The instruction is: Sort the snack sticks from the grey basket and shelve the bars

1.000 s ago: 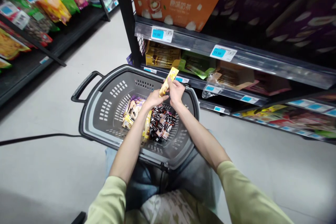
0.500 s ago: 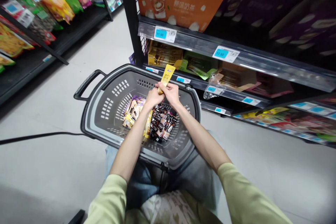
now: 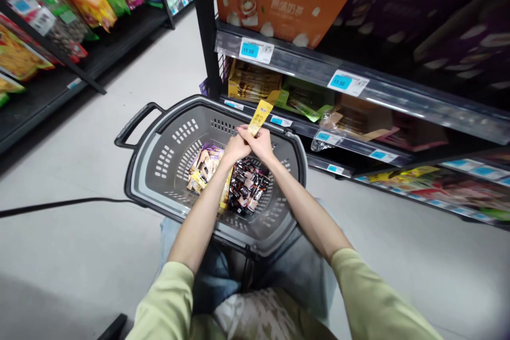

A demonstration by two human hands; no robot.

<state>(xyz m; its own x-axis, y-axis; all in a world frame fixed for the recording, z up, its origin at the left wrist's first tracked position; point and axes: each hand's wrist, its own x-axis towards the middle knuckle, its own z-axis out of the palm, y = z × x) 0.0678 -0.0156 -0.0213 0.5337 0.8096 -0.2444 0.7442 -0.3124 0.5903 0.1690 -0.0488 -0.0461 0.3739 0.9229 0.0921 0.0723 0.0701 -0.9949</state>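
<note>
Head view, left hand [image 3: 236,147], right hand [image 3: 261,145] now closer together, grip closed on yellow sachet [image 3: 261,115]

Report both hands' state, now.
Left hand: touching the right hand; whether it grips anything cannot be told.
Right hand: closed on the near end of the yellow sachet, over the basket.
</note>
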